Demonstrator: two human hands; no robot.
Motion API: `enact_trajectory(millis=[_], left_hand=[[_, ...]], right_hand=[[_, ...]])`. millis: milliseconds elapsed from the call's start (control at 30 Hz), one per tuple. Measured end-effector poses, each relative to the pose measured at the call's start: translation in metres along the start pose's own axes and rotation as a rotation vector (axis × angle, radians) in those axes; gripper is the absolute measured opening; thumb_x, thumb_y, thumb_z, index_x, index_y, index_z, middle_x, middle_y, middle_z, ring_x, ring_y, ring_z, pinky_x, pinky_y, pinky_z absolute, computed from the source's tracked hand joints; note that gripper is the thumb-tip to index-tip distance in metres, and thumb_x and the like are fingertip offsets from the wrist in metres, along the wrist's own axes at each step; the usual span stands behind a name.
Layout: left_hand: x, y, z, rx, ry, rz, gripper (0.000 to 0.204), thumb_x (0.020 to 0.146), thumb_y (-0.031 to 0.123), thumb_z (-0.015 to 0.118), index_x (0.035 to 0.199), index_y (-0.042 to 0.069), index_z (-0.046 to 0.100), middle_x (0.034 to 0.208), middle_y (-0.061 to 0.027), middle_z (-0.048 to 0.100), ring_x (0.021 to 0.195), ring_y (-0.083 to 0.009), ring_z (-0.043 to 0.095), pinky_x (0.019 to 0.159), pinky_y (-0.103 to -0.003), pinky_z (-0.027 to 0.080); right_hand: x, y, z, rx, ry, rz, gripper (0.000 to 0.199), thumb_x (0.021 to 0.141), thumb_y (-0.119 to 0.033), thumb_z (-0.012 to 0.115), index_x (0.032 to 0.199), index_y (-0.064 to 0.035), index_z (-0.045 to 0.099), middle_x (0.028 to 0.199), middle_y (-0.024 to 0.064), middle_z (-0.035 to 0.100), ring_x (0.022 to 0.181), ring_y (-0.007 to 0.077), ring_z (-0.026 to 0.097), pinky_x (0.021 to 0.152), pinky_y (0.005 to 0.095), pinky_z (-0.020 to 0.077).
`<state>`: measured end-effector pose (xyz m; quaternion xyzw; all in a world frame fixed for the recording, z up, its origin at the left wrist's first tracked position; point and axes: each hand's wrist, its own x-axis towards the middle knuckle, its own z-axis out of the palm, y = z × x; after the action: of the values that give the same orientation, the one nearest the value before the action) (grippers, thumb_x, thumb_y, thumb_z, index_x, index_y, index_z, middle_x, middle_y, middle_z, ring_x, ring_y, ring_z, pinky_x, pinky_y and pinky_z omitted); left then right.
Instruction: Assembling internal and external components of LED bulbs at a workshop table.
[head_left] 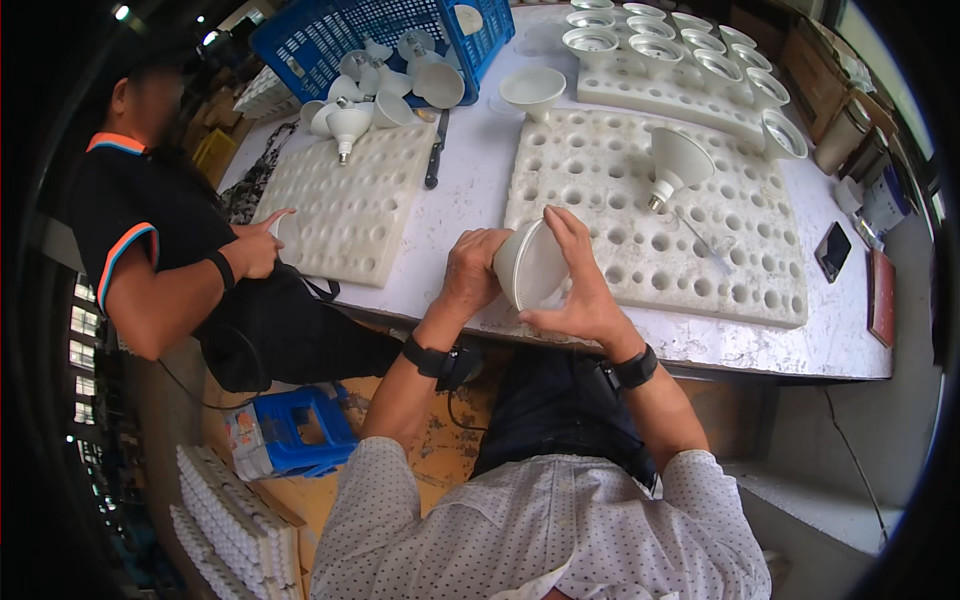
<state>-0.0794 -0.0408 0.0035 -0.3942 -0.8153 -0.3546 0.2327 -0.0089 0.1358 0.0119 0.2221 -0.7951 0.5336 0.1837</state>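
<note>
Both hands grasp a white lamp housing (530, 265) at the near edge of the foam tray (700, 270): left hand (470, 275) wraps its narrow end, right hand (580, 285) cups the rim. Grip is over the table edge, so a slip could drop it. Beyond on the tray, another housing (678, 162) lies tipped. Co-worker's hand (258, 248) is well left, w/ blue basket (380, 40) farthest.

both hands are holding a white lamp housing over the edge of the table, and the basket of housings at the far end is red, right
Not quite: the basket is blue, not red, as the head view shows. The rest holds: the left hand and right hand hold a white lamp housing over the edge of the table.
</note>
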Motion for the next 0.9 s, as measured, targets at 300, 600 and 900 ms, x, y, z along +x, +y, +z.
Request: enact_trajectory(millis=[300,600,900], left_hand=[[0.003,0.003,-0.006,0.234,-0.065,-0.027,0.029,0.062,0.005,0.069,0.090,0.006,0.061,0.078,-0.0084,0.064,0.074,-0.0273,0.061,0.067,-0.036,0.044],[0.007,0.009,-0.008,0.345,-0.069,0.010,0.026,0.065,0.003,0.065,0.090,0.005,0.061,0.075,-0.0074,0.062,0.070,-0.0256,0.058,0.063,-0.035,0.041],[0.008,0.011,-0.008,0.349,-0.082,0.011,0.022,0.066,0.002,0.063,0.087,0.006,0.060,0.073,-0.0072,0.060,0.068,-0.0261,0.057,0.063,-0.036,0.040]], right_hand=[[-0.003,0.011,0.002,0.324,-0.009,0.198,0.101,0.058,-0.021,0.072,0.144,-0.0114,0.019,0.146,0.0174,0.018,0.135,0.0340,0.021,0.105,0.0486,0.0304],[-0.004,0.019,0.002,0.571,0.007,0.294,0.095,0.062,-0.018,0.068,0.144,-0.0157,0.020,0.146,0.0116,0.021,0.135,0.0318,0.020,0.103,0.0549,0.0303],[-0.004,0.017,0.001,0.632,0.020,0.296,0.092,0.061,-0.014,0.063,0.143,-0.0126,0.022,0.143,0.0131,0.024,0.134,0.0320,0.020,0.103,0.0550,0.0306]])
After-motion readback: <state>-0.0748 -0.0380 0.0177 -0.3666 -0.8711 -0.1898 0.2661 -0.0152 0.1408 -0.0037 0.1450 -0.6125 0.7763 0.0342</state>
